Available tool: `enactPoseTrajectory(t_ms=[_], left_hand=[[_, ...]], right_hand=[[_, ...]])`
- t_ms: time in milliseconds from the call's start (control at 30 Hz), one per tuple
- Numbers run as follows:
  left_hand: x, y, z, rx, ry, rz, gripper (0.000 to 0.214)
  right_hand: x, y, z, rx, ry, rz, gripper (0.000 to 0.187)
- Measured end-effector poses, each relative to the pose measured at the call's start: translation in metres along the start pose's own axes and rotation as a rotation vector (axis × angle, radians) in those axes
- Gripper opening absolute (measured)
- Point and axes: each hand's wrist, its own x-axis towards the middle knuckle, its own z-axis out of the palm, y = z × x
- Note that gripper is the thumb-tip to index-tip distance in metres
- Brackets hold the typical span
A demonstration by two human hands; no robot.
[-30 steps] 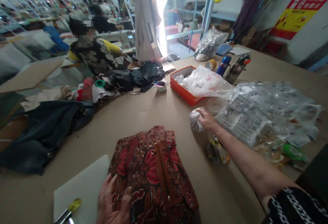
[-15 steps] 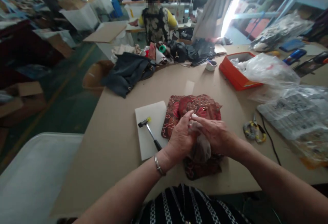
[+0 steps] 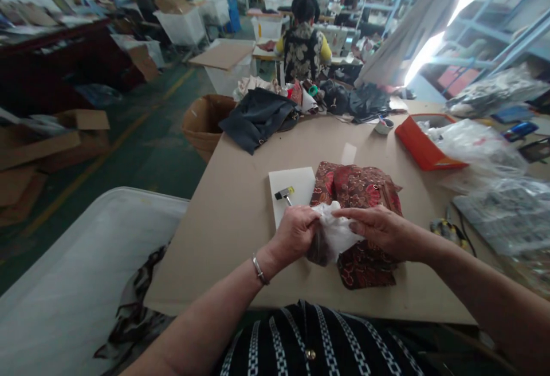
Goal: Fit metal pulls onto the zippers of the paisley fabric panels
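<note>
My left hand (image 3: 295,231) and my right hand (image 3: 374,228) both pinch a small clear plastic bag (image 3: 336,231) between them, just above the near edge of a red floral fabric bag (image 3: 360,210) lying on the brown table (image 3: 240,210). The left hand's fingers are closed on the plastic bag's left side, the right hand's on its right side. What is in the plastic bag cannot be made out. A white board (image 3: 289,188) with a small yellow-headed hammer (image 3: 284,194) on it lies left of the fabric bag.
An orange box (image 3: 421,145) and heaps of clear plastic packets (image 3: 502,210) fill the table's right side. Pliers (image 3: 447,229) lie right of my hand. Dark fabric (image 3: 258,117) is piled at the far edge, where a seated person (image 3: 304,43) works. A white bin (image 3: 73,284) stands at the left.
My right hand brought the plastic bag from the right side of the table over the fabric bag, and my left hand joined it. The view has pulled back and turned left.
</note>
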Motion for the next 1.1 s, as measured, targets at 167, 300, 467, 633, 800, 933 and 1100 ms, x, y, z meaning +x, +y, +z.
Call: enactPoseTrajectory(t_ms=[167, 300, 467, 633, 800, 933, 1100], left_hand=[[-0.004, -0.002, -0.010, 0.023, -0.055, -0.054, 0.018], [-0.003, 0.003, -0.013, -0.107, -0.075, -0.162, 0.019], [-0.006, 0.013, -0.009, -0.209, -0.032, -0.275, 0.019], [-0.012, 0.005, -0.009, -0.197, 0.013, -0.330, 0.022], [-0.021, -0.006, -0.020, -0.239, 0.072, -0.302, 0.027], [-0.026, -0.017, -0.023, -0.296, 0.116, -0.310, 0.018], [-0.030, -0.037, -0.019, -0.216, 0.016, -0.206, 0.015]], right_hand=[[-0.001, 0.006, -0.010, -0.053, -0.082, -0.033, 0.036], [0.006, 0.019, -0.010, -0.090, 0.033, -0.025, 0.027], [0.019, 0.020, 0.013, 0.267, 0.211, 0.054, 0.033], [0.024, 0.010, 0.046, 0.187, 0.232, 0.116, 0.017], [0.038, 0.003, 0.069, 0.107, 0.323, 0.106, 0.028], [0.052, -0.006, 0.089, 0.074, 0.293, 0.077, 0.020], [0.061, -0.011, 0.100, -0.111, 0.185, -0.009, 0.018]])
